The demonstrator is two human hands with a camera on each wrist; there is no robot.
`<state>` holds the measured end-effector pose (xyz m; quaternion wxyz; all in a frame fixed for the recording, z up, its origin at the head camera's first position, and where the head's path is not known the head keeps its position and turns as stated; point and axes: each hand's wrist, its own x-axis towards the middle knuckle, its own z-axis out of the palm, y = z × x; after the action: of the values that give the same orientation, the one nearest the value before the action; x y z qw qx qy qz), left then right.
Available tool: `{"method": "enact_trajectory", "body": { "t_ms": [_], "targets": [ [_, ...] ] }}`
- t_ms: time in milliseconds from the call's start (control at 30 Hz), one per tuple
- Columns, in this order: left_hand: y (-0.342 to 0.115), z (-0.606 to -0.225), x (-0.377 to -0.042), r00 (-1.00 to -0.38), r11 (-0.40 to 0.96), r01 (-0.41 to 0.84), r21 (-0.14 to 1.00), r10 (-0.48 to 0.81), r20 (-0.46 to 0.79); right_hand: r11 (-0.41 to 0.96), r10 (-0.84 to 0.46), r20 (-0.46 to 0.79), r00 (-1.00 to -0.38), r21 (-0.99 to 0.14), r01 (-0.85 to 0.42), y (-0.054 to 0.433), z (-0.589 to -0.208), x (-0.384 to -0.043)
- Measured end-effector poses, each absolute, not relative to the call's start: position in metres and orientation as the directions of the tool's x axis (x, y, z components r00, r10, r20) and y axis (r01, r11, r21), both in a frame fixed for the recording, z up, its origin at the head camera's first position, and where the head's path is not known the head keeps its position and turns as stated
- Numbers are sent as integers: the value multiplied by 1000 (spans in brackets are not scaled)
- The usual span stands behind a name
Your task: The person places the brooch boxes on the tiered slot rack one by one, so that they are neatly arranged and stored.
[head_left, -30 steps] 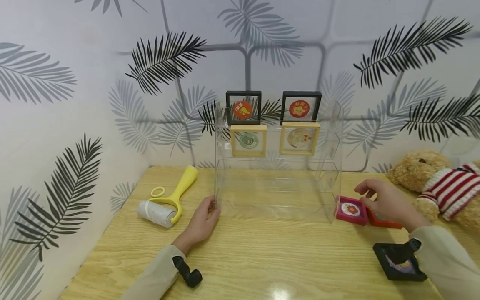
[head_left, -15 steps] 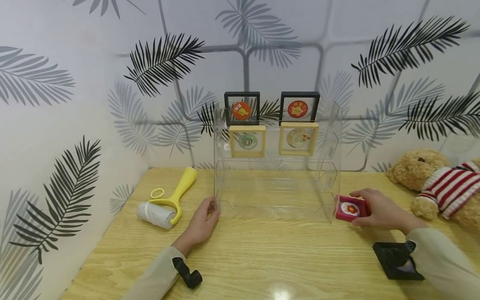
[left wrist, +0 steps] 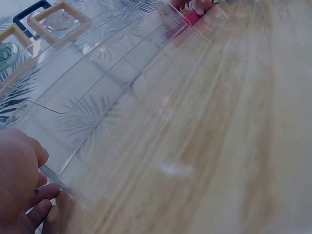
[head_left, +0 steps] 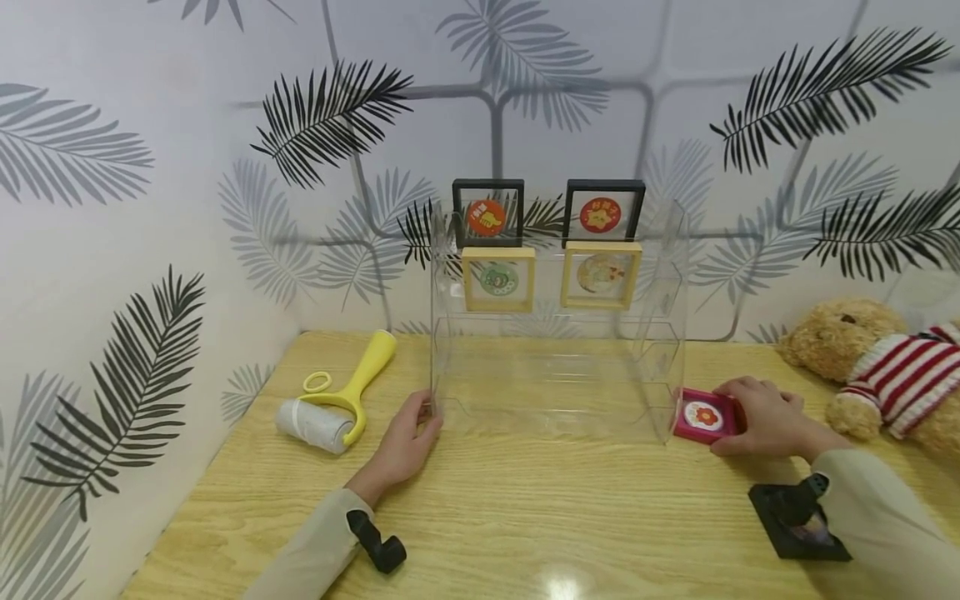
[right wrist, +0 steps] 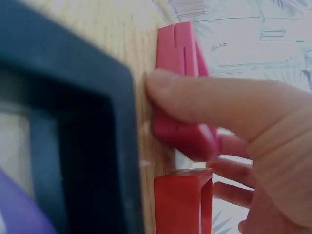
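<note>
A clear acrylic display rack stands on the table, showing steps in the head view. My left hand holds its lower left corner; in the left wrist view the thumb and curled fingers meet at that corner. At the rack's right side lies a pink frame with a red flower picture. My right hand grips the pink frame's right end. The right wrist view has the thumb across the pink frame, fingers behind. Beside it is a red frame, which the hand hides from the head view.
Two black frames and two yellow frames stand on the rack's upper steps. Near my right forearm lies a black frame. A teddy bear lies at right, a yellow-handled lint roller and yellow ring at left.
My right hand has come down leftward from above the red frame and taken hold of the pink frame. The left hand stays at the rack's corner.
</note>
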<state>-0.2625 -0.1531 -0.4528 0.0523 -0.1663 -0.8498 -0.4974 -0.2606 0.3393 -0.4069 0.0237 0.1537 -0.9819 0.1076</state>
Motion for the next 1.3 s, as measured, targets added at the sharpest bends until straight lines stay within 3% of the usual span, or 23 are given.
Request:
{"method": "enact_trajectory", "body": {
  "t_ms": [200, 400, 600, 800, 967, 1200, 1300],
  "targets": [
    [-154, -455, -261, -941, 447, 329, 832, 230, 248, 906, -267, 163, -950, -294, -305, 339, -407, -258],
    [-155, -459, -262, -944, 448, 322, 834, 218, 247, 800, -297, 228, -927, -470, -372, 335, -400, -252],
    [-154, -459, -262, -941, 449, 328, 831, 230, 247, 696, -315, 222, -923, -607, -384, 336, -386, -240],
    [-155, -458, -263, -946, 468, 317, 825, 218, 240, 598, -265, 170, -949, -743, -300, 334, -373, -226],
    [-155, -456, -264, -943, 459, 325, 827, 223, 246, 556, -234, 234, -944, -764, -327, 324, -367, -217],
    [-154, -452, -263, -943, 438, 321, 840, 224, 244, 487, -297, 365, -883, -737, -468, 296, -367, -217],
    [-154, -452, -262, -943, 433, 321, 842, 225, 244, 500, -302, 359, -883, -729, -468, 278, -364, -222]
  ]
}}
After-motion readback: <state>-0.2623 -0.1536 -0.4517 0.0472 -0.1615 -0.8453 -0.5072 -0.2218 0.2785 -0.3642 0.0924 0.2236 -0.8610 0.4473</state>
